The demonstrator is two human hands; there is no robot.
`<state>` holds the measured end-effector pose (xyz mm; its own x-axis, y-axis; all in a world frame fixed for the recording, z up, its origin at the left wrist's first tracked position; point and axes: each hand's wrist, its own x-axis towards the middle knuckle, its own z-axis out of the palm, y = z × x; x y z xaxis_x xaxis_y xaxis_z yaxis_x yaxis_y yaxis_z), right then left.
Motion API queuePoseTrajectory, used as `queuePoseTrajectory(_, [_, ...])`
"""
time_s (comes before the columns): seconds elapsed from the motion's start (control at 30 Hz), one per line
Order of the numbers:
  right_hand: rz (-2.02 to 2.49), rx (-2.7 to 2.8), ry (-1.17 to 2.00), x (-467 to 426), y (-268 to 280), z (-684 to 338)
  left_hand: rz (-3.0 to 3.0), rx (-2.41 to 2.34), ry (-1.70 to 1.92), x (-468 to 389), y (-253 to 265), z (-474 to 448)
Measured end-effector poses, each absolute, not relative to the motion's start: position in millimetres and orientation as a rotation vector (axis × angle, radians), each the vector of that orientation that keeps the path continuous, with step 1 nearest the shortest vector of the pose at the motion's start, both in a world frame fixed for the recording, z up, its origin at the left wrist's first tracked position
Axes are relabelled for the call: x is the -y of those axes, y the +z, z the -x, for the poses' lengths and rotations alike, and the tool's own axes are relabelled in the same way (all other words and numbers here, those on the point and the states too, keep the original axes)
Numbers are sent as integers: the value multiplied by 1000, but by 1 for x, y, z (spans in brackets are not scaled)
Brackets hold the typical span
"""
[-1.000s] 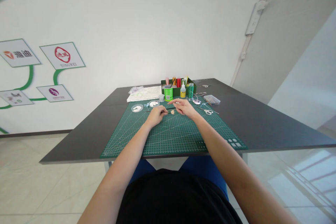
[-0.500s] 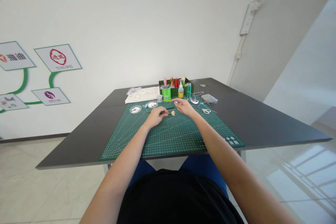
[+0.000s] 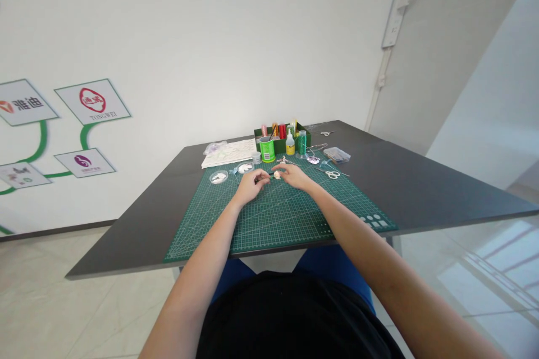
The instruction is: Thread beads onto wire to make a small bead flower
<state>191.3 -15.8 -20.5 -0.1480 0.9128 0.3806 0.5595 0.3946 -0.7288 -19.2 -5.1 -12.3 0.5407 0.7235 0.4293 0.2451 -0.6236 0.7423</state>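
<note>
Above the green cutting mat (image 3: 269,219), my left hand (image 3: 250,186) has its fingers closed on the thin green stem of a small cream flower (image 3: 277,175). The flower head points to the right, out past my fingertips. My right hand (image 3: 295,176) is at the flower from the other side, its fingers curled round the petals and closed on them as far as I can see. Just behind my right hand lies a small metal tool (image 3: 284,161), partly hidden. Two shallow dishes of white pieces, the nearer dish (image 3: 219,178) and the farther dish (image 3: 246,168), stand left of my hands.
Behind the hands are a green can (image 3: 266,150), a glue bottle (image 3: 290,145), a green tube (image 3: 302,143) and a dark green box (image 3: 278,143) of thread spools. White scissors (image 3: 332,174) and a clear case (image 3: 337,155) lie right. White sheets (image 3: 229,153) lie back left.
My right hand has come in to the flower, its stretched index finger now curled round it. The flower has risen slightly in my left hand. The view has shifted a little.
</note>
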Motion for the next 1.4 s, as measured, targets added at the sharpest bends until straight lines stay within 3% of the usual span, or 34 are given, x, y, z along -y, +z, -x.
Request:
queuePoseTrajectory(0.27, [1307, 1978, 592, 24, -16, -184, -2043, -900, 1194, -3, -13, 24])
queuePoseTrajectory(0.83, [876, 1956, 1537, 36, -6, -189, -2223, -1082, 1199, -6, -16, 28])
queuePoseTrajectory(1.4, [698, 1834, 1675, 45, 6, -194, -2460, -1067, 1139, -7, -16, 28])
